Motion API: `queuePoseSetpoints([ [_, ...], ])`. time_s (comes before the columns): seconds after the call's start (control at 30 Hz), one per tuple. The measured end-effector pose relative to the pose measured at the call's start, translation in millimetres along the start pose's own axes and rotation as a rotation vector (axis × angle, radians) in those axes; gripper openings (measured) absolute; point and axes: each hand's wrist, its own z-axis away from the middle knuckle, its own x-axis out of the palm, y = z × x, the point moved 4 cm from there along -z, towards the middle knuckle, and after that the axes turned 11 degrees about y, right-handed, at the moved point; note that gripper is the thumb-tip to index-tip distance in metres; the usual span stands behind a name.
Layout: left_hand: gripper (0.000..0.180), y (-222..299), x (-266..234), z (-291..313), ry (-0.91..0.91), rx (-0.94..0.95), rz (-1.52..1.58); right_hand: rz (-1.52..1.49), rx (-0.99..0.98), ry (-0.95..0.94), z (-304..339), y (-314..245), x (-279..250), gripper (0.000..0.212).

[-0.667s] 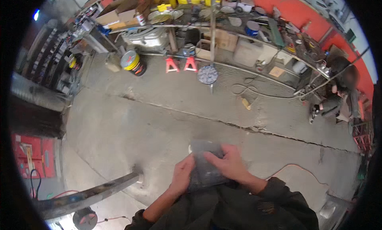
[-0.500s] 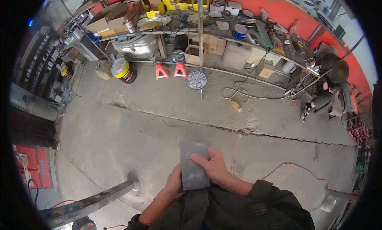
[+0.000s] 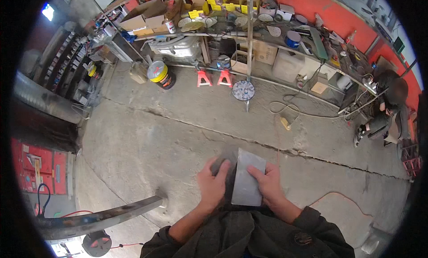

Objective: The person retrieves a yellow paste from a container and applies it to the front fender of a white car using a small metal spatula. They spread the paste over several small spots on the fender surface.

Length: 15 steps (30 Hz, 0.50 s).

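A light grey, flat rectangular sheet (image 3: 246, 186), which looks like sandpaper, is in front of my body. My right hand (image 3: 273, 189) is closed on its right side, thumb lying across the face. Left of it, and partly behind it, is a darker grey sheet (image 3: 229, 184), blurred at its top. My left hand (image 3: 211, 185) pinches this dark sheet with the thumb on top. Whether the two are separate sheets or one folded piece I cannot tell. The fingers behind both are hidden.
A long cluttered workbench (image 3: 276, 40) runs along the far wall. Before it stand a round-topped stool (image 3: 243, 90), red jack stands (image 3: 204, 78) and a bucket (image 3: 161, 75). A cable (image 3: 307, 113) lies on the cracked floor. Another person (image 3: 387, 111) sits at far right. A metal beam (image 3: 107, 216) juts in at lower left.
My left hand has come up beside the sheet and now grips a dark part at its left. A lighter grey face now shows under my right thumb. The view has shifted left.
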Motion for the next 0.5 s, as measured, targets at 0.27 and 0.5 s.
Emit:
queuePoseSetpoints([
  [0.27,0.028,12,1,13,-0.056,0.191,-0.143,0.167,-0.338,0.127,2,-9,11,0.017],
  [0.5,0.026,13,-5,7,-0.02,0.37,-0.202,0.084,-0.344,0.125,18,-10,30,0.017],
])
